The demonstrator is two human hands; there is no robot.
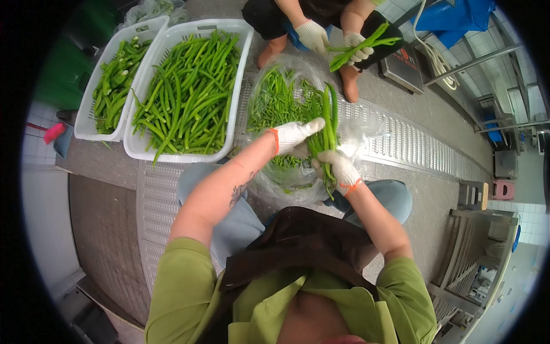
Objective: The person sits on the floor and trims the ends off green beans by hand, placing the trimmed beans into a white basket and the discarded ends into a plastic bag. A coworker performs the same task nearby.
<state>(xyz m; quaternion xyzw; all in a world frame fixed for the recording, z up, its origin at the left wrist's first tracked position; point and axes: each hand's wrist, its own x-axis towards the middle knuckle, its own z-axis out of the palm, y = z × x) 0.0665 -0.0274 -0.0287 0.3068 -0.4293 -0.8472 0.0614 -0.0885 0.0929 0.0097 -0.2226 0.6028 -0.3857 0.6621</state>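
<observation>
Several long green peppers [328,118] form an upright bunch above a clear plastic bag. My right hand [341,168], in a white knit glove with an orange cuff, grips their lower ends. Against the bunch's left side rests my gloved left hand [296,136], one digit stretched across the peppers; its other fingers are partly hidden. Under both hands the open plastic bag [283,195] lies on the floor between my knees, holding many small green stems or trimmings [275,96].
At left, a white plastic basket [182,158] is heaped with long green peppers; a narrower basket [81,124] holds more. Opposite, a co-worker's gloved hands [356,47] hold peppers. A platform scale [404,71] stands at upper right. Perforated metal drain covers [412,144] cross the floor.
</observation>
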